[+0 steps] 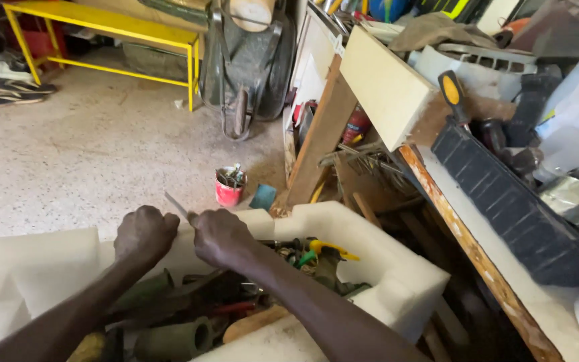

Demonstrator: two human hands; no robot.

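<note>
Both my hands are over a white foam box (397,268) full of tools. My left hand (145,232) is closed in a fist at the box's far rim. My right hand (219,234) is closed beside it, almost touching. A thin flat metal blade (175,204) sticks up between the two hands; which hand grips it I cannot tell. Below my forearms lie several tools (236,305), among them yellow and green handled ones (323,251) and dull metal cylinders (175,338).
A red can (229,188) with bits in it stands on the speckled floor. A wheelbarrow (246,60) and a yellow metal frame (102,33) are at the back. A cluttered bench with a dark tray (517,208) and leaning wooden boards (319,134) fills the right.
</note>
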